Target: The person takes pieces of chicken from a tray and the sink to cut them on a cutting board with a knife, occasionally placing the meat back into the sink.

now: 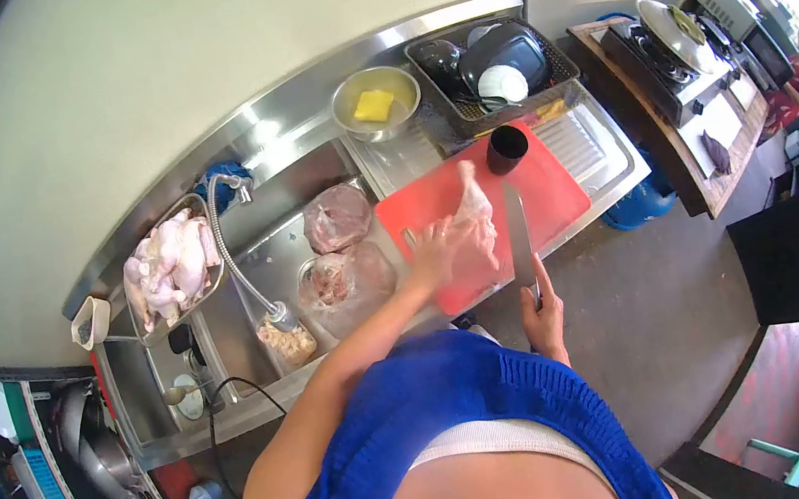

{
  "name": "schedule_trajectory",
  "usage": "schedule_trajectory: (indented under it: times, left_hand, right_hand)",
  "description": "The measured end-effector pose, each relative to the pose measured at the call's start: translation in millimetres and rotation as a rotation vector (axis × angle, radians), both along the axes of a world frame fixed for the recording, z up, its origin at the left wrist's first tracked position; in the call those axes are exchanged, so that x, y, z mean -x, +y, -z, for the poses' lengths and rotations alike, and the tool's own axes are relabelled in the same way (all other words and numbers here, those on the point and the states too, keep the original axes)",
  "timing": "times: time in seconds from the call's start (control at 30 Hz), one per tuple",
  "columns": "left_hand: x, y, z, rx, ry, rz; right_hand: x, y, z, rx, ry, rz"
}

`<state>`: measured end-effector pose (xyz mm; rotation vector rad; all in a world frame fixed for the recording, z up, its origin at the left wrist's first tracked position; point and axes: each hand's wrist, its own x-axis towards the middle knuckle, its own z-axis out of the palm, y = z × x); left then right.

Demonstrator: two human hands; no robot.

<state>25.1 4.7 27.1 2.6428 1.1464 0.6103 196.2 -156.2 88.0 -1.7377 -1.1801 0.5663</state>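
A raw chicken leg point(474, 201) lies on the red cutting board point(550, 164), its thin end pointing toward the black cup point(507, 147). My left hand point(440, 250) is over the board's left part, fingers spread, with the fingertips right at the leg's edge; it is slightly blurred. In my right hand point(545, 316) is the handle of a large knife point(519, 239). The blade points away from me over the board, just right of the chicken leg. The black cup stands upright near the board's far edge.
Bags of meat point(336, 217) lie in the sink point(294, 177). Whole raw chickens point(167, 265) fill a tray at left. A metal bowl point(367, 80) holds a yellow sponge point(374, 105). Behind the board stands a dish rack point(554, 78). A gas stove point(663, 63) is at right.
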Motion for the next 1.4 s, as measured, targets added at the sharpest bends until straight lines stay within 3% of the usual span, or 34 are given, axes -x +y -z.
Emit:
schedule_trajectory:
  times: [0.03,0.1,0.13,0.2,0.23,0.37,0.43,0.47,0.5,0.57,0.6,0.7,0.83,0.9,0.93,1.0,1.1,1.23,1.33,1.37,1.4]
  left_hand:
    - [-1.2,-4.4,5.3,0.003,-0.001,0.000]
    - [2.6,-9.5,12.2,0.243,-0.093,0.037]
    - [9.0,-10.2,6.8,0.221,-0.118,0.014]
    - [31.8,-4.8,3.8,0.335,-0.196,-0.067]
    - [42.3,-1.5,4.2,0.445,-0.277,-0.143]
    - [58.4,20.4,1.1,0.403,-0.309,-0.251]
    - [45.4,21.1,-35.6,0.565,-0.279,-0.250]
    - [37.5,19.3,-46.1,0.472,-0.336,-0.112]
    - [29.3,20.5,-37.8,0.470,-0.337,-0.118]
    - [14.0,26.7,-4.6,0.200,-0.256,0.092]
    - [7.2,27.8,-1.2,0.438,-0.205,0.056]
    - [-12.7,29.7,6.1,0.541,-0.174,-0.091]
    - [-35.0,9.0,32.8,0.331,-0.290,-0.263]
    - [-36.1,8.7,59.9,0.657,-0.489,-0.334]
    - [-35.1,9.6,68.3,0.663,-0.477,-0.325]
    - [-32.4,12.5,74.6,1.111,-0.764,-0.422]
    - [-42.7,-0.3,70.7,1.173,-0.934,-0.526]
    - [-49.9,-17.5,67.2,1.066,-1.071,-0.564]
    - [-36.6,1.7,49.6,0.632,-0.510,-0.269]
    - [-33.3,3.0,36.6,0.641,-0.501,-0.256]
    - [-32.0,4.7,25.2,0.460,-0.399,-0.162]
  right_hand:
    - [-1.2,-0.2,0.0,0.003,-0.001,0.000]
    - [-2.7,-1.2,-0.2,0.028,0.032,-0.013]
    - [-5.8,-1.7,-5.2,0.034,0.035,-0.017]
    - [-11.9,-1.2,-15.7,0.310,0.079,-0.076]
    - [-14.5,-1.5,-11.7,0.311,0.081,-0.082]
    - [-23.3,0.3,6.2,0.119,-0.018,-0.140]
    - [-27.3,3.4,3.3,0.026,-0.040,-0.172]
    - [-29.4,5.3,-5.2,0.146,-0.025,-0.179]
    - [-31.5,6.8,-12.9,0.266,-0.010,-0.185]
    - [-35.7,10.2,-23.0,0.314,0.012,-0.210]
    - [-38.0,11.3,-25.3,0.365,0.034,-0.229]
    - [-45.0,9.4,-11.1,0.297,-0.009,-0.288]
    - [-49.9,7.6,-4.2,0.278,0.038,-0.314]
    - [-51.8,4.1,3.1,0.318,0.034,-0.337]
    - [-50.6,1.5,4.6,0.320,0.044,-0.325]
    - [-47.3,-2.5,6.4,0.304,0.054,-0.327]
    - [-39.5,-9.8,32.1,0.165,-0.078,-0.230]
    - [-39.6,4.5,51.0,0.090,-0.156,-0.174]
    - [-39.4,16.3,49.9,0.089,-0.187,-0.195]
    - [-35.9,12.8,49.4,0.096,-0.182,-0.180]
    - [-31.8,10.2,41.1,0.112,-0.159,-0.169]
